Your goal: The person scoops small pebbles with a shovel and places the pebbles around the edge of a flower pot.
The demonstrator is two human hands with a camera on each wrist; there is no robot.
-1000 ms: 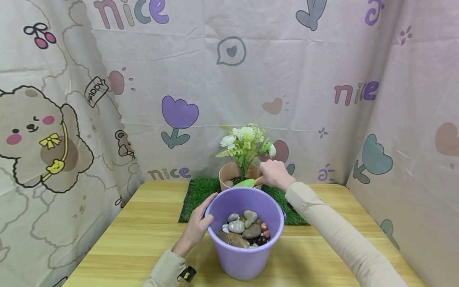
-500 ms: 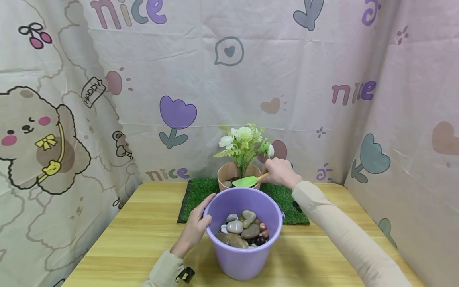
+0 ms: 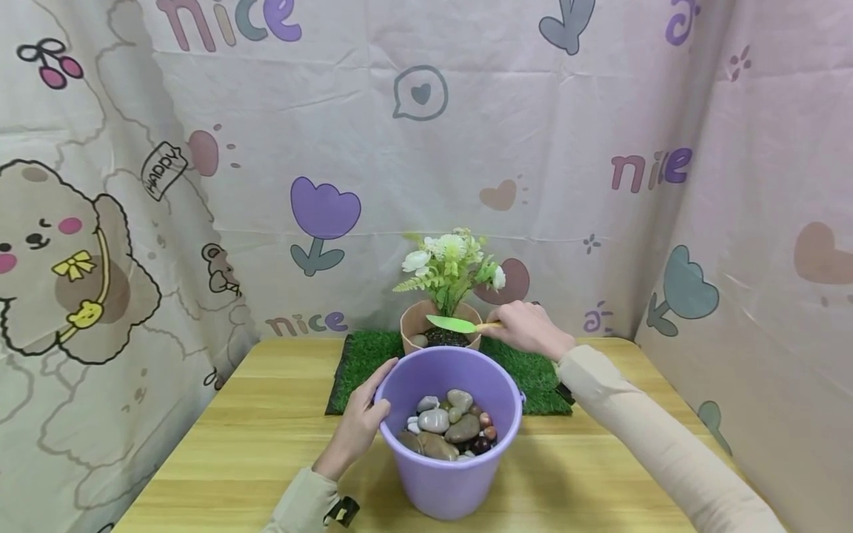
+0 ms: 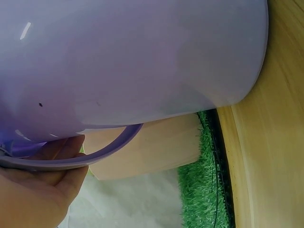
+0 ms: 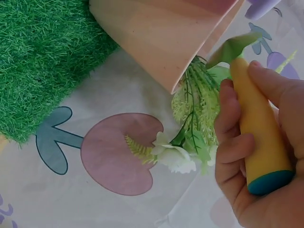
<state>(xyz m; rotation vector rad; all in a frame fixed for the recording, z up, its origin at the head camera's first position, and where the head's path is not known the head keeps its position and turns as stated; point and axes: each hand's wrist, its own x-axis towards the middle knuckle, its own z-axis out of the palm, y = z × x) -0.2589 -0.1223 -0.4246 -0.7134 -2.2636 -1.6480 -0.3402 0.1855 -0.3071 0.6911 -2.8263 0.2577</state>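
Note:
A purple bucket (image 3: pixel 452 485) stands upright on the table, with several smooth stones (image 3: pixel 463 427) inside. My left hand (image 3: pixel 358 426) grips its left rim; in the left wrist view the fingers (image 4: pixel 71 183) curl at the rim beside the purple handle (image 4: pixel 111 148). In my right hand (image 3: pixel 529 328) is a small trowel, its yellow handle (image 5: pixel 261 126) wrapped by the fingers and its green blade (image 3: pixel 453 323) over the flowerpot (image 3: pixel 415 320). Dark filling (image 3: pixel 448 338) and a pale stone (image 3: pixel 419 340) show in the pot. White artificial-looking flowers (image 3: pixel 453 255) rise from it.
Under the flowerpot lies a green turf mat (image 3: pixel 363 363), at the back of the wooden table (image 3: pixel 220 451). A printed cloth (image 3: pixel 373 148) hangs close behind the pot and at both sides. The bucket hides the pot's lower front.
My right hand has drawn a little to the right, and the trowel's blade has come up from behind the bucket rim and turned. The left hand keeps its grip on the bucket.

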